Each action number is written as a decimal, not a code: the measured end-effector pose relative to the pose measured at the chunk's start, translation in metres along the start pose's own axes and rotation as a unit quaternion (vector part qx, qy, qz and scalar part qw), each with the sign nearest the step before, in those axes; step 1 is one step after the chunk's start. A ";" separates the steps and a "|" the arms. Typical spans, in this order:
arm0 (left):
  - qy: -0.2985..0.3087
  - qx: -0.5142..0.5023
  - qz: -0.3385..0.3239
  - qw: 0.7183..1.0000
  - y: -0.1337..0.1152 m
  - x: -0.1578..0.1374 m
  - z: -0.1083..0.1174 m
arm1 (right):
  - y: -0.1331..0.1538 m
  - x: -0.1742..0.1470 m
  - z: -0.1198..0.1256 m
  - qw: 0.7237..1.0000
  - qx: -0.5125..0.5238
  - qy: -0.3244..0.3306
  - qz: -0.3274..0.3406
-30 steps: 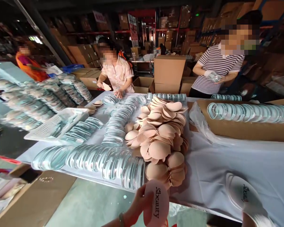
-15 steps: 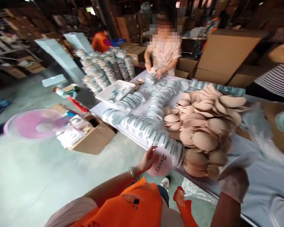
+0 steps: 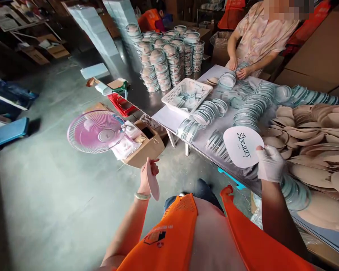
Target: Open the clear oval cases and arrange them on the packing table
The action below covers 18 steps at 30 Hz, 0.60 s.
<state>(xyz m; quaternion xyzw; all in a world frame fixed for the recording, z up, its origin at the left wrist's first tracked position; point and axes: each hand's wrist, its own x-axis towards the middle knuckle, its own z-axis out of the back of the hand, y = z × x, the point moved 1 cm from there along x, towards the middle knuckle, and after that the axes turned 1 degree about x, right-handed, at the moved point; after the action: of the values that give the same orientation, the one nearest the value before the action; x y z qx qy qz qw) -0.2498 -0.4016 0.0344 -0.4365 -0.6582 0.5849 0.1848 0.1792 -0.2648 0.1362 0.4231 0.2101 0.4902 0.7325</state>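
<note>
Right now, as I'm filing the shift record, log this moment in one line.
left bare hand: holding pink curved pad; right white-gloved hand: holding white rounded card printed "Sbeauty"; nearby: heaped beige cup-shaped pads

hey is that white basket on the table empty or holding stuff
Holding stuff: flat packets lie in a jumble inside the white basket.
</note>
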 end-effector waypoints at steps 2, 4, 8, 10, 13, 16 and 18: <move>0.048 0.031 -0.017 0.998 -0.013 0.036 -0.003 | 0.027 0.001 -0.017 0.999 0.012 -0.029 0.016; 0.120 0.087 -0.027 0.989 -0.024 0.072 -0.022 | 0.044 0.005 -0.031 0.997 -0.040 -0.049 0.033; 0.259 0.214 -0.025 0.942 -0.040 0.135 -0.076 | 0.048 0.028 -0.059 0.982 -0.157 -0.101 0.000; 0.267 0.289 -0.058 0.917 -0.046 0.166 -0.096 | 0.044 0.045 -0.076 0.982 -0.155 -0.105 -0.036; 0.209 0.375 -0.120 0.895 -0.054 0.221 -0.105 | 0.042 0.062 -0.115 0.988 -0.094 -0.101 -0.065; 0.113 0.389 -0.094 0.909 -0.053 0.290 -0.100 | 0.056 0.051 -0.184 0.996 -0.008 -0.004 -0.087; 0.064 0.365 -0.042 0.928 -0.044 0.333 -0.097 | 0.071 0.026 -0.245 0.986 0.029 0.126 -0.105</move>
<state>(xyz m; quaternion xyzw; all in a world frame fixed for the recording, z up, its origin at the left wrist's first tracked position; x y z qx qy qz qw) -0.3753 -0.0762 0.0103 -0.3473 -0.4034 0.7473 0.3977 -0.0251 -0.1288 0.0625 0.3540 0.3584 0.4537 0.7351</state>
